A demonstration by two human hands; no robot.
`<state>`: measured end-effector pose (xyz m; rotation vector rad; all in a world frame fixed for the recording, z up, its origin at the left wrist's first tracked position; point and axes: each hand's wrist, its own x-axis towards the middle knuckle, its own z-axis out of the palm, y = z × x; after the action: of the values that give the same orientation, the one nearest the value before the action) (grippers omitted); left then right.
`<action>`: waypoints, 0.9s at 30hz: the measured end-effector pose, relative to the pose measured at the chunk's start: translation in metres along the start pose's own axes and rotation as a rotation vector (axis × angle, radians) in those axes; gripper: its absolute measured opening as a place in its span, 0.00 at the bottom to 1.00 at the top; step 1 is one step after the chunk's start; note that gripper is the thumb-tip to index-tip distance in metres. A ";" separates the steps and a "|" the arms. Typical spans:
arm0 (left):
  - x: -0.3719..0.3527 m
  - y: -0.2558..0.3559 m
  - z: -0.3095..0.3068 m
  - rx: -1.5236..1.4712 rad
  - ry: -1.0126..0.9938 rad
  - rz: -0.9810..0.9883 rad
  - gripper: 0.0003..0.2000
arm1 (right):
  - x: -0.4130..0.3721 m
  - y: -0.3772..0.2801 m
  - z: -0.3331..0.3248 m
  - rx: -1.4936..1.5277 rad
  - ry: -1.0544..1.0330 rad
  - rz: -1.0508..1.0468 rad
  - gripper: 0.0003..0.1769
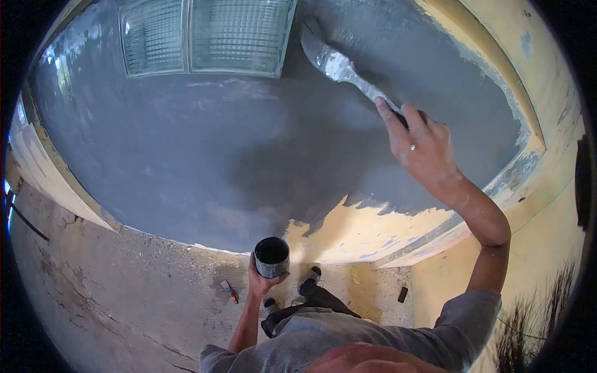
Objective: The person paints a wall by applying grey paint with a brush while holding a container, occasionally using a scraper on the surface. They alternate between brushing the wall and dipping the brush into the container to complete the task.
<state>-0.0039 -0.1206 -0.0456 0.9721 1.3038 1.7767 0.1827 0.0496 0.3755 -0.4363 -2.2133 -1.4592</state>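
Observation:
My right hand (426, 146) is wrapped round the handle of a paintbrush (339, 65), its index finger stretched along the handle. The bristle end rests against the grey-coated wall (186, 143), just right of the glass blocks (236, 37). Lower down, my left hand (264, 283) grips a small round pot (272, 268) from below and the side. The pot is upright, its mouth dark inside, with grey smears on the outside; its contents are too dark to make out.
Bare yellowish wall (354, 230) shows below the grey coat, with a ragged border. A scraper-like tool (229, 291) with a reddish handle and a small dark object (403, 294) lie on the cracked floor (143, 292). A raised yellow edge (497, 56) runs along the right.

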 end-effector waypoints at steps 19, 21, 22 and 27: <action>-0.023 0.010 0.006 -0.016 0.019 -0.011 0.41 | -0.002 0.042 -0.025 0.029 -0.087 0.018 0.20; -0.023 0.002 0.004 -0.003 0.030 0.010 0.41 | -0.001 0.057 -0.032 0.014 0.160 0.152 0.20; -0.024 -0.001 0.004 0.006 0.048 0.027 0.41 | -0.006 0.055 -0.030 0.012 0.158 0.157 0.20; -0.025 0.002 0.005 0.022 0.018 -0.021 0.42 | -0.069 0.004 -0.003 0.003 -0.311 -0.011 0.25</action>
<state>0.0114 -0.1412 -0.0466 0.9528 1.3423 1.7626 0.2443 0.0470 0.3431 -0.6917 -2.4579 -1.4762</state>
